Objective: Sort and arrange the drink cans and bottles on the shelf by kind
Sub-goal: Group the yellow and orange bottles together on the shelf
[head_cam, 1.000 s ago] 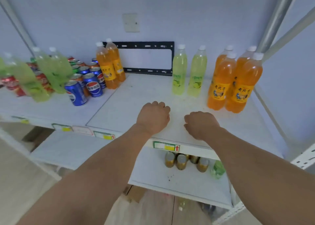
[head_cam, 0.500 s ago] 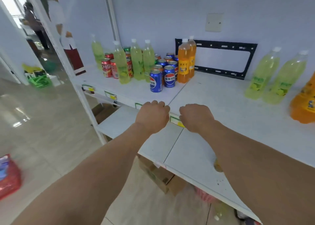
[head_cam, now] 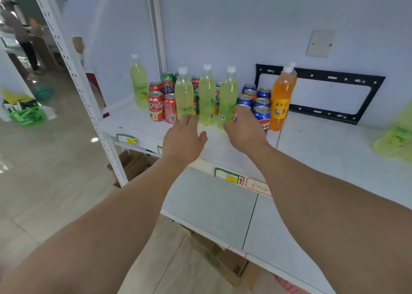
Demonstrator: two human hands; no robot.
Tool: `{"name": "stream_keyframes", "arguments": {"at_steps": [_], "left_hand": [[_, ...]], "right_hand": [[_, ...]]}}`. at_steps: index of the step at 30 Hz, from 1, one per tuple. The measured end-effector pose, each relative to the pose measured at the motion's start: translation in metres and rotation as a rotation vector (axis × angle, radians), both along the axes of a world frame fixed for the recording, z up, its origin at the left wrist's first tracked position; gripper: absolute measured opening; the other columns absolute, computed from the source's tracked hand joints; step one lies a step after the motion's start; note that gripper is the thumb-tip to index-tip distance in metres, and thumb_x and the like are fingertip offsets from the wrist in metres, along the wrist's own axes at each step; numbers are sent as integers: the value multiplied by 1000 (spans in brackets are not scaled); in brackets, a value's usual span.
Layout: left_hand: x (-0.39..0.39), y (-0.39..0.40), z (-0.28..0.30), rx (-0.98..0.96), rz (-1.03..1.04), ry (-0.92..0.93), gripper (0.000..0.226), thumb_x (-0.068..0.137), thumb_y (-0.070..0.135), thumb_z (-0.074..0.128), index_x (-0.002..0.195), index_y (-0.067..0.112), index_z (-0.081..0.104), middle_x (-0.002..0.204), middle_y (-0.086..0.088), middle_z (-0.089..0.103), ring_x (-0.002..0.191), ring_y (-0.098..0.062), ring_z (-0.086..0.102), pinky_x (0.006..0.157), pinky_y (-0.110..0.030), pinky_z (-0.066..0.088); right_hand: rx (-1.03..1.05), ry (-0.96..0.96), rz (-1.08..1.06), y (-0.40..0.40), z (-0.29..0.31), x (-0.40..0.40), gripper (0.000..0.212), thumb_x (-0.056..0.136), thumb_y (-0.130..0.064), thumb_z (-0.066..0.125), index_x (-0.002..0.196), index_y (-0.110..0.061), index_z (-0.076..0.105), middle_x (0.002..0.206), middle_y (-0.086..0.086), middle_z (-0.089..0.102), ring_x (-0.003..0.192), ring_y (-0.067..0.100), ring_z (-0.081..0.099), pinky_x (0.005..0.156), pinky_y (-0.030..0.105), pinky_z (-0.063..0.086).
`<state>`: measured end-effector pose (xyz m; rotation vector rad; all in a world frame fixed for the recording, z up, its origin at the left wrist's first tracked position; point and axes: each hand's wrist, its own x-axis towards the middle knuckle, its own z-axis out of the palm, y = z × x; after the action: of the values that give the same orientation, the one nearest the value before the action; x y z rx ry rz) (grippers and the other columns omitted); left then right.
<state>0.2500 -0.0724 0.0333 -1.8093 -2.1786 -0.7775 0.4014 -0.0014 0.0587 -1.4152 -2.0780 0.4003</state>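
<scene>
Both fists were opened and reached forward, left hand (head_cam: 184, 137) and right hand (head_cam: 244, 130) spread empty toward the green bottles (head_cam: 207, 95), best gripped low and kept upright.

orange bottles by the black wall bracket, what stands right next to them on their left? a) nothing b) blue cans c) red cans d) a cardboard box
b: the blue cans stand in a cluster directly left of the orange bottles, while the red cans sit further left, past the green bottles.
</scene>
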Motion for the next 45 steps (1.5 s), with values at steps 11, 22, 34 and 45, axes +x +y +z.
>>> {"name": "stream_keyframes", "arguments": {"at_steps": [11,22,34,45], "left_hand": [[-103,145,-4,118,-23,-795,109,75,54,74,157,17,12,159,-6,29,145,-24,31,118,-46,29],[-138,182,-22,-126,-246,-903,73,77,39,81,137,22,45,114,7,62,102,-18,60,86,-32,49],[-146,121,-24,-134,-567,-1354,41,77,40,79,115,36,62,101,10,73,94,-13,70,84,-43,57],[20,8,-32,-739,-895,-1536,26,89,35,68,112,22,72,114,-17,71,105,-40,68,93,-62,51]], "right_hand": [[-203,346,-264,142,18,-66,103,85,-37,72,157,-17,1,158,13,25,139,33,35,104,48,44],[-293,129,-440,177,-9,-104,86,57,-51,77,132,-23,46,117,0,62,104,27,64,82,45,57],[-111,549,-563,45,-8,-116,69,62,-50,77,122,-30,48,112,-4,62,99,16,63,76,32,55],[-141,717,-764,-100,-39,41,83,74,-47,79,142,-29,34,119,-2,63,102,18,63,90,38,53]]}}
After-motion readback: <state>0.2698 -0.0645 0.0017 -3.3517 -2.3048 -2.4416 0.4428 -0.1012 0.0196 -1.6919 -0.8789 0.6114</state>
